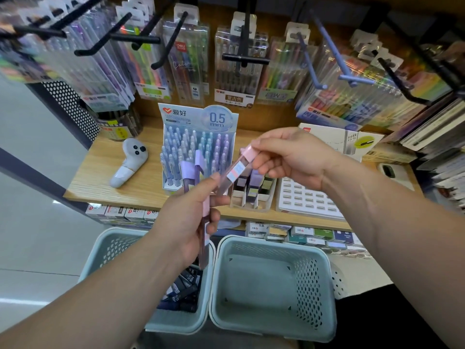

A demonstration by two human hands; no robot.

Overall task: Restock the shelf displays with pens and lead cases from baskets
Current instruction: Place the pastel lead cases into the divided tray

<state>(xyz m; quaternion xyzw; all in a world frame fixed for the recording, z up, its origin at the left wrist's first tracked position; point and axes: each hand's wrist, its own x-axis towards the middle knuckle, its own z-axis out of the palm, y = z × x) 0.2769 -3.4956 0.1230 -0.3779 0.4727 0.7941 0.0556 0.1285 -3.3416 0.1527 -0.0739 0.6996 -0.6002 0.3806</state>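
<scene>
shelf board point(105, 177) light wood grain, matt. left basket point(110, 248) and right basket point(307, 285) pale teal plastic, matt, smooth, perforated walls. lead cases point(188, 178) translucent glossy plastic, pastel opaque caps. pink-capped lead case point(236, 170) same clear plastic, paper-like label. pen display box point(198, 117) printed card, slight sheen. hanging pen packs point(186, 54) clear glossy plastic, glare on them. hooks point(241, 57) black, matt, metal-looking. perforated panel point(68, 102) black, matt, looks metal. controller point(130, 162) white smooth plastic. floor point(30, 222) pale, glossy.
</scene>
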